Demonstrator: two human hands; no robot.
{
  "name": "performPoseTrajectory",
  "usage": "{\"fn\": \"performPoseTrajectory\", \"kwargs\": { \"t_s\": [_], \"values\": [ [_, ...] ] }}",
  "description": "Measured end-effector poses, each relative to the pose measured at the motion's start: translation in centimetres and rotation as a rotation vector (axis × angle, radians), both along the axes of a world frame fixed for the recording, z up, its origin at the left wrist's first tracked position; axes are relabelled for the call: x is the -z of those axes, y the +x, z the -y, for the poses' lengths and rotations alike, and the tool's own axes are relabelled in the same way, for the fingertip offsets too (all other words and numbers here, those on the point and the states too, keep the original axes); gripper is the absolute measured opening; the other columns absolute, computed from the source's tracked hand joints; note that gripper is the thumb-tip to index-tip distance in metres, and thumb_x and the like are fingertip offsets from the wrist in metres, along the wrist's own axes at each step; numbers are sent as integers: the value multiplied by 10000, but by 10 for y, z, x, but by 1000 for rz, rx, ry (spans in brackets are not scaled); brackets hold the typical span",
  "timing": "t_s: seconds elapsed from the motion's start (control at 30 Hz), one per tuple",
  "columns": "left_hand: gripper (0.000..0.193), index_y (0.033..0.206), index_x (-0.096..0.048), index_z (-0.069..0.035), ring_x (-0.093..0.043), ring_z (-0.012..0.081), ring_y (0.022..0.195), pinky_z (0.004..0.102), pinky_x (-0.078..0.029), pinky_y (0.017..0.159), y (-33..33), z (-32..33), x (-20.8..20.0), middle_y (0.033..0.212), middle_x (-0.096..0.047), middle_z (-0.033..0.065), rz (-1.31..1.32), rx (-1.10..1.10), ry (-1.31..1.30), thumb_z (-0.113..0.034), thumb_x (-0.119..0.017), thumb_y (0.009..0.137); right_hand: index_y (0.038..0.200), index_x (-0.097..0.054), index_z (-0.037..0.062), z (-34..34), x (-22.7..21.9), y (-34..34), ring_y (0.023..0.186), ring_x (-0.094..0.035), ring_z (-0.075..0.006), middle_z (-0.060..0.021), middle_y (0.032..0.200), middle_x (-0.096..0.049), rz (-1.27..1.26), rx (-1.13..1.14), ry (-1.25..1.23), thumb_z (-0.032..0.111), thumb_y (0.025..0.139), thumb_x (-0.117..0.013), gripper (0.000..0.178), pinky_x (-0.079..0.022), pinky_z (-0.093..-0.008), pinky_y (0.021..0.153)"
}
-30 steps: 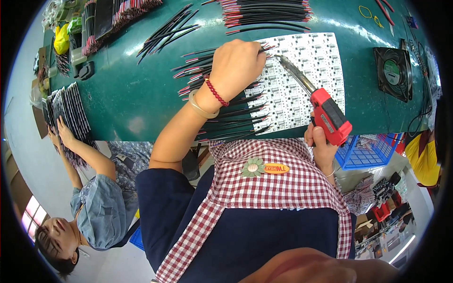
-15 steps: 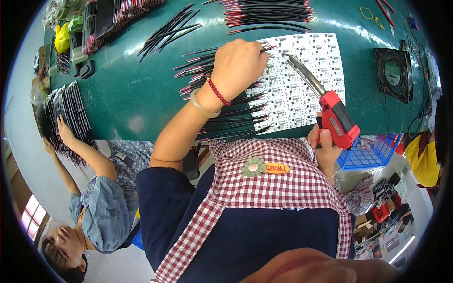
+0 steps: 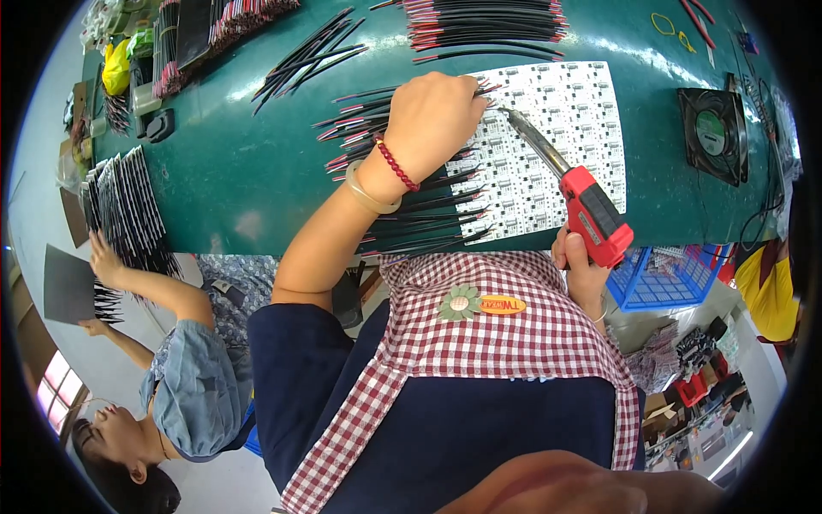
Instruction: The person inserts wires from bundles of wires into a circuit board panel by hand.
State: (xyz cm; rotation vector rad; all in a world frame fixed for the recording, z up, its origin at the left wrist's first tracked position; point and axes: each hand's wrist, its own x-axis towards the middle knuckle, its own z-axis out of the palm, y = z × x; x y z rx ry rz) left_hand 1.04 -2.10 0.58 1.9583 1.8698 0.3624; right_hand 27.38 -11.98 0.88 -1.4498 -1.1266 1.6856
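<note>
A red and black soldering gun (image 3: 597, 214) is gripped in my right hand (image 3: 582, 264) at the table's front edge. Its metal barrel slants up and left, and the tip is close to the fingers of my left hand (image 3: 435, 111). That hand is closed over the left part of a white circuit board panel (image 3: 591, 111), pinching a black wire (image 3: 490, 86) whose stripped end shows beyond the knuckles. The fingertips are mostly hidden under the hand. Several black wires (image 3: 419, 206) with red and white ends lie in a row along the panel's left edge.
A bundle of black wires (image 3: 484, 21) and a loose pile (image 3: 308, 56) lie farther back. At the right stands a black fan (image 3: 713, 135); a blue crate (image 3: 664, 283) sits below the table. On the left, a co-worker holds a dark sheet (image 3: 68, 284) beside hanging wires (image 3: 128, 206).
The soldering gun has moved left and slightly down, its tip now nearer my left fingers. My left hand stays nearly still. The co-worker has pulled a dark sheet outward from the hanging wires.
</note>
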Motion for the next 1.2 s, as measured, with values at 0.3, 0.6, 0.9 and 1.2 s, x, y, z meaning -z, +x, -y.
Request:
{"fn": "performPoseTrajectory", "kwargs": {
  "t_s": [0.3,0.6,0.9,1.2],
  "values": [
    [235,748,-656,-28,-606,371,638,462,-478,595,-2,-1,1,647,-614,180,-13,14,11,-246,-613,825,1134,-516,-44,-1,-3,-4,490,-430,-107,-38,608,-476,-88,37,23,205,922,-554,330,-368,-263,480],
    [235,733,-648,-23,-602,374,634,466,-477,596,-1,-1,0,641,-610,181,-17,28,35,-238,-608,820,1131,-513,-49,0,0,-2,489,-433,-107,-40,616,-484,1,-22,3,242,924,-551,359,-380,-269,486],
    [240,718,-644,-18,-604,376,631,464,-483,601,-2,-1,-1,644,-613,185,-33,36,42,-234,-605,816,1200,-470,-46,1,0,-5,475,-424,-106,-37,596,-465,-133,58,77,271,923,-571,433,-373,-268,479],
    [237,929,-535,-21,-595,394,627,468,-463,570,-3,7,-5,626,-593,184,45,-10,-13,-242,-594,869,1200,-467,-49,1,-1,-4,472,-426,-114,-43,596,-467,-160,88,111,297,920,-575,458,-375,-271,482]
  ]
}}
